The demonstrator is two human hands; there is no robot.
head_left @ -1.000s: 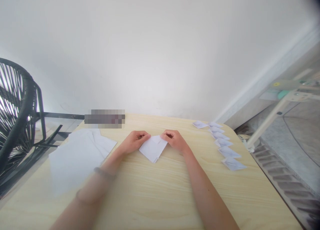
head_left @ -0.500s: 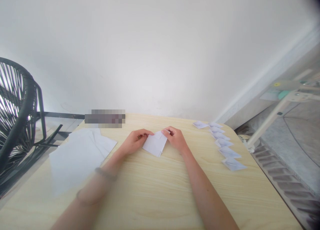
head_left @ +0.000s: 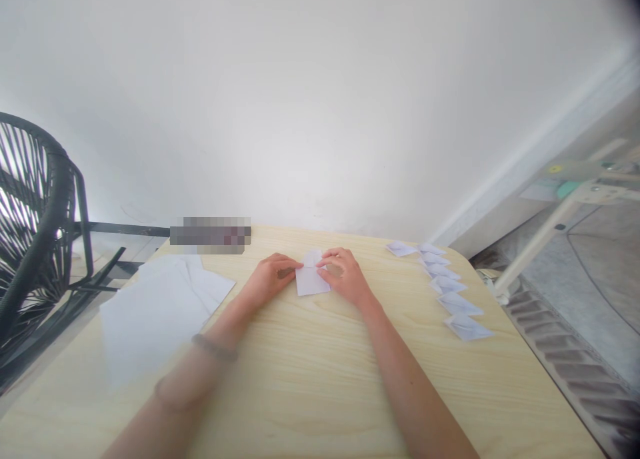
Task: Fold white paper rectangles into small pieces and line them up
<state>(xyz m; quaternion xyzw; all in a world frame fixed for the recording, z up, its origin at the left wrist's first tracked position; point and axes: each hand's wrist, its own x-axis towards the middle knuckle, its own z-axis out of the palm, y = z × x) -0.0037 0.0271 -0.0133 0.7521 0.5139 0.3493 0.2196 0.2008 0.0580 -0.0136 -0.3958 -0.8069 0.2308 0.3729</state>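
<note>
A small folded white paper (head_left: 313,283) lies near the middle of the wooden table, with a narrower flap sticking up at its far side. My left hand (head_left: 270,276) pinches its left edge between thumb and fingers. At the right edge, my right hand (head_left: 345,275) grips the paper, its thumb on the upper face and its fingers curved over the flap. The fingertips partly cover the paper's upper corners. A dark band circles my left wrist.
Loose white sheets (head_left: 160,312) overlap on the table's left side. Several folded paper pieces (head_left: 460,305) stand in a row along the right. A pixelated dark object (head_left: 210,236) sits at the back left. A black woven chair (head_left: 55,232) is beside the table, and a wall rises behind.
The folded paper has turned from slanted to nearly square-on and a flap now shows at its far side. My right hand has shifted slightly left, its fingers now over the flap.
</note>
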